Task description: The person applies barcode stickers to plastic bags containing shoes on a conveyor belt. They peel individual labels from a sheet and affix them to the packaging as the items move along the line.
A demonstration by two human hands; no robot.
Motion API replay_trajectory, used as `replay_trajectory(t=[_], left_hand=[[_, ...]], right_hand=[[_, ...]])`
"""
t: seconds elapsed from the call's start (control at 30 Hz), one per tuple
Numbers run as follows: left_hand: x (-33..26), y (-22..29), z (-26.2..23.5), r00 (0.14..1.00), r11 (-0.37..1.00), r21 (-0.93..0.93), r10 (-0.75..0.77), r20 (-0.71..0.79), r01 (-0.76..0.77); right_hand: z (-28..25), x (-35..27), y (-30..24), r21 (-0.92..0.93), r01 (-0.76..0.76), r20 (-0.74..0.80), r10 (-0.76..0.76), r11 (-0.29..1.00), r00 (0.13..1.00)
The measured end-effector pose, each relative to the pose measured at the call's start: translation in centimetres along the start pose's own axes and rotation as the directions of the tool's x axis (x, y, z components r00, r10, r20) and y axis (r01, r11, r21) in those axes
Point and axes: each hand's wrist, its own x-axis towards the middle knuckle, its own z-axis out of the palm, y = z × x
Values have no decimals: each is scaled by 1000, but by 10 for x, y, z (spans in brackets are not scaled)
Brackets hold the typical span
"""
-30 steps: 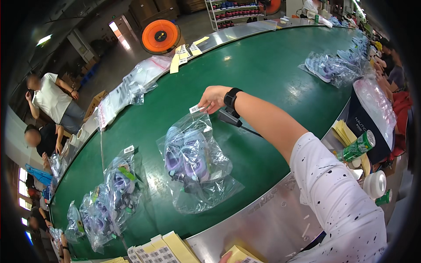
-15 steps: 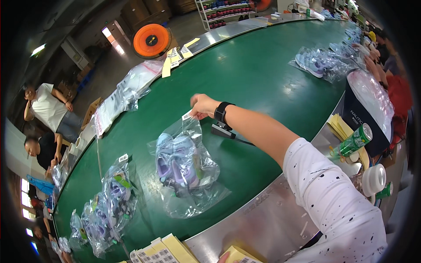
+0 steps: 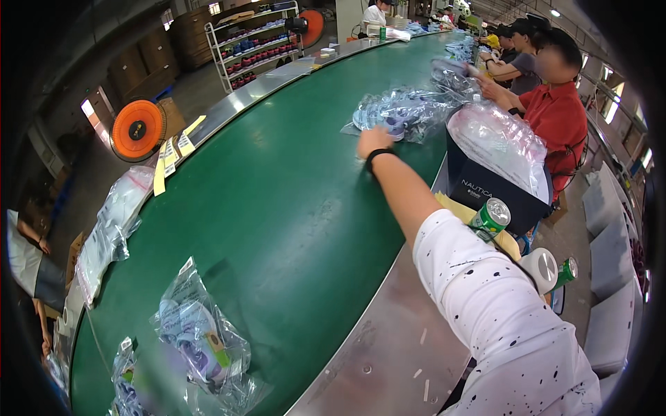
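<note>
- The fingers of the right hand (image 3: pixel 374 142) are bent and slightly blurred at the near edge of some bagged pale blue shoes (image 3: pixel 406 111); whether they grip the plastic or only touch it, I cannot tell.
- Those shoes lie on the green surface (image 3: pixel 277 201), just beyond the fingers and to their right.
- Farther beyond and right of the fingers, a co-worker in a red shirt (image 3: pixel 555 125) has an arm stretched toward more bagged shoes (image 3: pixel 454 75).
- Right of the fingers and nearer the wearer stands a dark blue box (image 3: pixel 479 187) with clear plastic bags (image 3: pixel 499 142) in its top.
- Nearer the wearer than that box are a green can (image 3: pixel 491 216) and a white lidded container (image 3: pixel 539 270).
- Well apart from the fingers, to their left and nearer the wearer, lies a bagged pair with a green tag (image 3: pixel 194 333).
- Left of the fingers, along the far edge, are yellow label strips (image 3: pixel 166 163) and flat clear bags (image 3: pixel 114 232), with an orange fan (image 3: pixel 137 130) behind.
</note>
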Motion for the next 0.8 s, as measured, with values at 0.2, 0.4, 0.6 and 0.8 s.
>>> replay_trajectory(t=[0.2,0.4,0.6,0.8], left_hand=[[4,-8,-9,999,994,104,21,41,-25],[5,-12,-10,993,992,94,77,90,-85],[2,1,-2,989,994,-10,111,100,-111],[10,3,-1,989,964,-236,137,62,-119]], right_hand=[[3,22,65,-318,220,-14,-236,922,972],[7,30,63,-297,365,-48,-395,882,917],[-9,-39,-28,240,536,84,-567,809,819],[-93,-263,-80,975,-210,15,-914,-78,406]])
